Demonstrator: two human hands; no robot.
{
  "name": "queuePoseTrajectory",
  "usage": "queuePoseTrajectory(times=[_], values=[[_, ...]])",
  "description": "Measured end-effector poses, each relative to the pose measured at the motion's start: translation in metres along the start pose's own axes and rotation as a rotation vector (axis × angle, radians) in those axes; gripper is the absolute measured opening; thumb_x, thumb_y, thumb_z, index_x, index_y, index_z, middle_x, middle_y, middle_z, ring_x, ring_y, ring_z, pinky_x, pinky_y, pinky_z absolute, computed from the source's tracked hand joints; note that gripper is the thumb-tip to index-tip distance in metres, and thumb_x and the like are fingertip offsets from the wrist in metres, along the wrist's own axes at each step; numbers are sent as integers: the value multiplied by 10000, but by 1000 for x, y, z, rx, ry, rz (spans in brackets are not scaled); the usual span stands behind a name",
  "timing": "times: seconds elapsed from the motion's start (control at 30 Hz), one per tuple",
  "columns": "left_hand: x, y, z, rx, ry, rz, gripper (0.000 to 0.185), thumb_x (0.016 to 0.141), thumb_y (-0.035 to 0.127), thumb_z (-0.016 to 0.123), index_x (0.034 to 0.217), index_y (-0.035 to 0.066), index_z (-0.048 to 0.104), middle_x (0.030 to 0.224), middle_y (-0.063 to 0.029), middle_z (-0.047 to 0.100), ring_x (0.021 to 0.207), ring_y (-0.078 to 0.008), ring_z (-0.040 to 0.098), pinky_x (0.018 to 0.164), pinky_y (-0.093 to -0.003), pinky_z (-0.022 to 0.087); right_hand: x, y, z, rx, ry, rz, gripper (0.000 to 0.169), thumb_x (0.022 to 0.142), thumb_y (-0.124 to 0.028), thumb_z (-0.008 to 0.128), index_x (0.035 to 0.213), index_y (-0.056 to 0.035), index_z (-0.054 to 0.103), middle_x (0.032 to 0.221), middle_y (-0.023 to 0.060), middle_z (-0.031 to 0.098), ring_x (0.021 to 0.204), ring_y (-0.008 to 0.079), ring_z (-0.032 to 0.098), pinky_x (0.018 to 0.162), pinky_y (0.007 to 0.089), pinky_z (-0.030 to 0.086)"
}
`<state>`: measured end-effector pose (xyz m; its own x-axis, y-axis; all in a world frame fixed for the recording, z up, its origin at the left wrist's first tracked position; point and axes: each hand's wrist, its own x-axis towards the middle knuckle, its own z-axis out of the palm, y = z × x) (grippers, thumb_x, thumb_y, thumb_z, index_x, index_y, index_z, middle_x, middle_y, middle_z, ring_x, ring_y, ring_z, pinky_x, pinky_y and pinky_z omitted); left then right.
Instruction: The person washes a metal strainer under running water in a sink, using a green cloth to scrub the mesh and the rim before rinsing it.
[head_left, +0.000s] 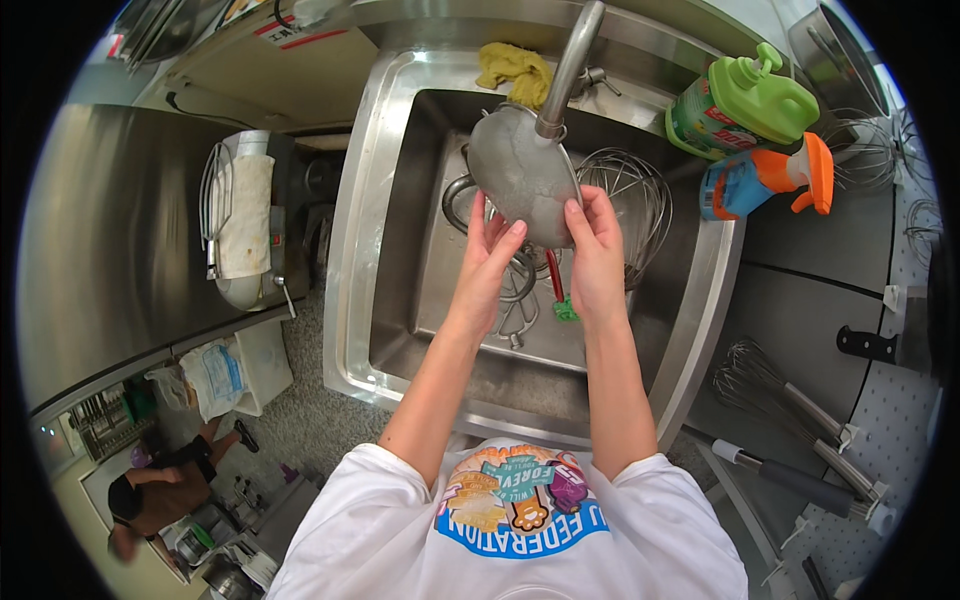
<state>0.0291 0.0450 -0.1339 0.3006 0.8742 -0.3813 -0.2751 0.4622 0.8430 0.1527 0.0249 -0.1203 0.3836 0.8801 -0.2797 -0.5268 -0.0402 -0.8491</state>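
Observation:
Both hands hold up a round, wet grey metal vessel (521, 176) with a thin rim, which looks like a fine-mesh strainer. My left hand (484, 262) grips its lower left edge, and my right hand (596, 247) its lower right rim, thumb on the near face. The faucet spout (566, 82) ends right over it. Below, in the stainless steel sink (412, 315), lie metal mixer attachments (517, 315), partly hidden by my left hand. A large balloon whisk (630, 202) rests at the right. A red-handled tool (555, 274) and something green (566, 309) show between my wrists.
A yellow cloth (514, 71) lies on the sink's back ledge. At the right stand a green pump jug (739, 105) and an orange-topped spray bottle (765, 180). Whisks (780, 397) and a knife (877, 345) hang farther right. A stand mixer (251, 217) and another person (165, 487) are left.

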Motion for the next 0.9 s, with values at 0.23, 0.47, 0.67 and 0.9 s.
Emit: queuePoseTrajectory(times=[0.23,0.47,0.67,0.9], values=[[6,-19,-13,-10,-59,10,817,899,246,602,1493,77,68,1427,-120,348,1306,-209,348,1090,-354,251,2,9,12,-21,-18,1,159,946,-113,525,1086,-39,532,1011,17,575,939,83,518,843,239,410],[-12,-21,2,139,80,-146,605,924,134,527,1445,121,220,1308,-112,463,1127,-181,522,864,-304,483,0,29,35,-64,-193,11,281,939,-66,503,1211,2,516,1097,64,582,1049,139,534,928,277,422],[-6,-15,-12,-183,18,-302,504,879,26,380,1378,77,332,1082,-201,632,543,-129,509,528,-233,443,-24,-5,-8,-557,33,-329,243,919,-20,488,1143,3,580,1099,58,581,1060,142,538,907,271,427],[-26,-8,-7,-202,-50,-337,448,877,39,385,1323,8,380,1102,-243,631,484,-81,389,477,-215,375,-6,-8,-55,-584,213,-296,318,873,-69,585,1176,-3,518,1153,101,535,1008,179,552,832,278,454]])
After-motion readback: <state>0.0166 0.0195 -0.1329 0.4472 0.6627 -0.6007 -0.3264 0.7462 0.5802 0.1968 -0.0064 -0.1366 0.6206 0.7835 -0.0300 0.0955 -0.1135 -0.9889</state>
